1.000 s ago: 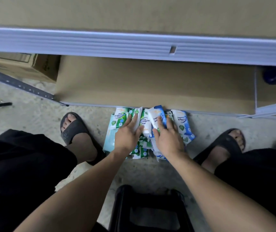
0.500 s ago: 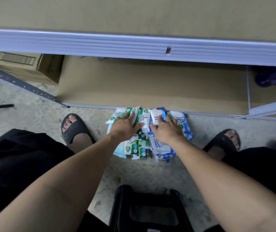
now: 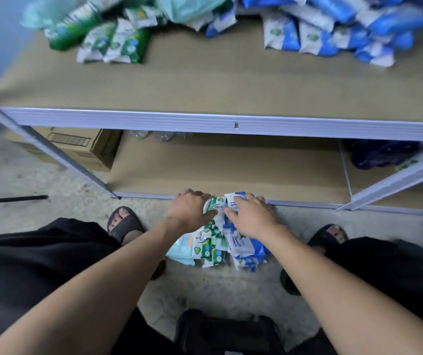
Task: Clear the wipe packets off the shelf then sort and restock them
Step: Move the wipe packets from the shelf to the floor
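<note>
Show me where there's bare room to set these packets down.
Upper shelf: its front strip is bare, bordered behind by green packets and blue packets. Lower shelf: bare right of the cardboard box. Crowded: the floor pile between the feet.

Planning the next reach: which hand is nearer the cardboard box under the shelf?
Left. The left hand holds the green packets, with the cardboard box beyond it to the left; the right hand holds the blue packets, farther right.
</note>
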The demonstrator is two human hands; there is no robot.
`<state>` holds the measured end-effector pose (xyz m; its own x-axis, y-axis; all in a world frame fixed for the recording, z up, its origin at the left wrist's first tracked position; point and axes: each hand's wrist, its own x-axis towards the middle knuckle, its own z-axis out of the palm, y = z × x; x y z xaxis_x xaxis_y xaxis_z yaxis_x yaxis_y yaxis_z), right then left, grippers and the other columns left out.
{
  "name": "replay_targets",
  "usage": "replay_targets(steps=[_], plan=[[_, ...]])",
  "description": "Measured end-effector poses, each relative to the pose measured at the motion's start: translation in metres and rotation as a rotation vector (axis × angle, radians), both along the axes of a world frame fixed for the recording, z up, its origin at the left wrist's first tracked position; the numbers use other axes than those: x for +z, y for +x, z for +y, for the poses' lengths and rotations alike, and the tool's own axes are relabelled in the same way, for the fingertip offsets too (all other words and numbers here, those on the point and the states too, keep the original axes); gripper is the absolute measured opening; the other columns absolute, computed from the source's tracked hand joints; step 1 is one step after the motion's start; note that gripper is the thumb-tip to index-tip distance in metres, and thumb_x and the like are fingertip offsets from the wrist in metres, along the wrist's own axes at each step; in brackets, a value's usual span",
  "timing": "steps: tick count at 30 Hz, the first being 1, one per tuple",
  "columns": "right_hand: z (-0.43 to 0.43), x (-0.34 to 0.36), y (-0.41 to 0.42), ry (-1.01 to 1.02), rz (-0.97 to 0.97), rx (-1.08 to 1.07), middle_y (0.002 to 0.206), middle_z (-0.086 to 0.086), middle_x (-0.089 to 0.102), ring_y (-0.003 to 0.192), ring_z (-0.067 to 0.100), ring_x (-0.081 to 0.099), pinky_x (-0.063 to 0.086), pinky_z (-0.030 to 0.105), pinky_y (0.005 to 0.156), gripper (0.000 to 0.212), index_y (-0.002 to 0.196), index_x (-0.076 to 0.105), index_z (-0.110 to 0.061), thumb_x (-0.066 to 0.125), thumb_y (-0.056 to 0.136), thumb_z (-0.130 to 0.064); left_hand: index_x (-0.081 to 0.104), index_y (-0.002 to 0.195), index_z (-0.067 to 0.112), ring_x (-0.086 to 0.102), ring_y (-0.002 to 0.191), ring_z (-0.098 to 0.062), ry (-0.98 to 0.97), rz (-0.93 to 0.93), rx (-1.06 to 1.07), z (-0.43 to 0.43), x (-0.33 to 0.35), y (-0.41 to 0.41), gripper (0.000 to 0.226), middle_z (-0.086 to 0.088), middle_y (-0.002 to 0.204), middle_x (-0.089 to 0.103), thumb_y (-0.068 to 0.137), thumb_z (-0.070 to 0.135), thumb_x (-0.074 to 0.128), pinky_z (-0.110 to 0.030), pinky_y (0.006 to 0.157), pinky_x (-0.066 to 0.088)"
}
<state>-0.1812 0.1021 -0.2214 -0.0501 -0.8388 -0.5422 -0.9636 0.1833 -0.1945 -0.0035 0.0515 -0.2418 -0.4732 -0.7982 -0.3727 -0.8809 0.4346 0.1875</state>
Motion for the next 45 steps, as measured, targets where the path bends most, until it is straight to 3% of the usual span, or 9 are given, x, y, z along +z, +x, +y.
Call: replay_targets(steps=[10,15,19,23,29,36,40,45], plan=[[0.021,0.133,0.007,-0.368,-0.017,0.061,0.143,0.006,0.052,0.132,0.031,0.045,0.038,0.045,0.110,0.061,0.143,0.050,-0.022,0.034,0.099,-0.062,0.058,0.132,0.025,0.055,0.119,-0.027,-0.333,0.018,-0.155,-0.003,0.135,0.016,0.054,0.000,0.127,0.065,0.093,0.062,0.050,-0.037,0.094,0.046],[0.010,0.198,0.002,-0.532,0.007,0.097,0.137,0.003,0.056,0.126,0.029,0.049,0.044,0.044,0.103,0.057,0.138,0.054,-0.022,0.038,0.099,-0.061,0.065,0.126,0.027,0.060,0.111,-0.027,-0.455,0.125,-0.137,-0.014,0.209,0.029,0.057,0.000,0.118,0.069,0.090,0.068,0.046,-0.038,0.087,0.051],[-0.012,0.233,-0.005,-0.580,0.027,0.080,0.133,0.005,0.057,0.123,0.030,0.049,0.045,0.042,0.099,0.053,0.134,0.055,-0.021,0.039,0.100,-0.058,0.063,0.128,0.024,0.057,0.114,-0.026,-0.490,0.148,-0.067,-0.033,0.240,0.039,0.058,-0.002,0.122,0.068,0.092,0.066,0.046,-0.038,0.088,0.050],[-0.044,0.247,-0.014,-0.574,0.049,0.067,0.143,0.007,0.052,0.133,0.030,0.045,0.043,0.043,0.104,0.058,0.144,0.048,-0.022,0.041,0.100,-0.058,0.058,0.135,0.024,0.052,0.124,-0.025,-0.497,0.127,0.015,-0.060,0.242,0.049,0.053,0.000,0.137,0.060,0.096,0.058,0.052,-0.036,0.093,0.047],[-0.093,0.243,-0.036,-0.584,0.062,0.020,0.149,0.008,0.046,0.135,0.030,0.044,0.045,0.046,0.105,0.060,0.148,0.045,-0.020,0.044,0.099,-0.056,0.048,0.145,0.021,0.043,0.137,-0.026,-0.492,0.091,0.146,-0.104,0.222,0.063,0.062,-0.002,0.152,0.046,0.095,0.059,0.050,-0.041,0.110,0.037],[-0.151,0.220,-0.061,-0.587,0.045,-0.080,0.150,0.015,0.042,0.136,0.035,0.040,0.040,0.045,0.109,0.059,0.149,0.044,-0.012,0.048,0.101,-0.047,0.042,0.150,0.016,0.035,0.144,-0.029,-0.555,0.155,0.279,-0.151,0.207,0.073,0.070,-0.007,0.157,0.040,0.095,0.056,0.054,-0.042,0.116,0.029],[-0.177,0.211,-0.072,-0.591,0.035,-0.120,0.155,0.012,0.036,0.139,0.034,0.037,0.038,0.044,0.110,0.059,0.156,0.033,-0.018,0.044,0.103,-0.043,0.036,0.153,0.016,0.028,0.148,-0.029,-0.471,0.148,0.278,-0.177,0.203,0.078,0.073,-0.007,0.161,0.032,0.096,0.060,0.048,-0.042,0.120,0.027],[-0.200,0.195,-0.078,-0.576,0.030,-0.122,0.161,0.012,0.029,0.146,0.034,0.027,0.030,0.044,0.117,0.056,0.155,0.035,-0.024,0.044,0.103,-0.042,0.029,0.157,0.018,0.019,0.152,-0.029,-0.430,0.178,0.321,-0.196,0.198,0.073,0.074,-0.006,0.165,0.023,0.098,0.061,0.043,-0.039,0.123,0.017]])
